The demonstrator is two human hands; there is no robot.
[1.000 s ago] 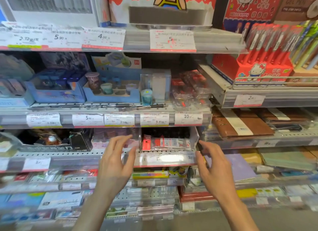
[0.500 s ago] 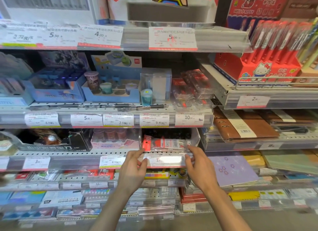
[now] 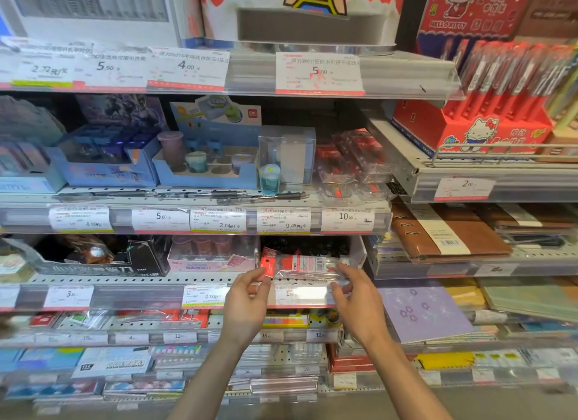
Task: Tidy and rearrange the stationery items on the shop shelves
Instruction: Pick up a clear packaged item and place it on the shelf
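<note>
the clear packet with the red end (image 3: 301,266) lies with its long axis left to right along the front edge of the third shelf (image 3: 140,280), red end pointing left. since half a second ago we have lifted it slightly off the price strip. our left hand (image 3: 247,303) pinches the red end, our right hand (image 3: 356,297) pinches the clear end, fingers narrow.

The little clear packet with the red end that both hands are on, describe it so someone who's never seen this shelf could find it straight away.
Start at the big red Hello Kitty pen box on the right, then drop to the third shelf down, beside the pink box. The clear packet lies crosswise at the shelf's front edge, left hand and right hand at its ends. Only it has a red end and a barcode.
</note>
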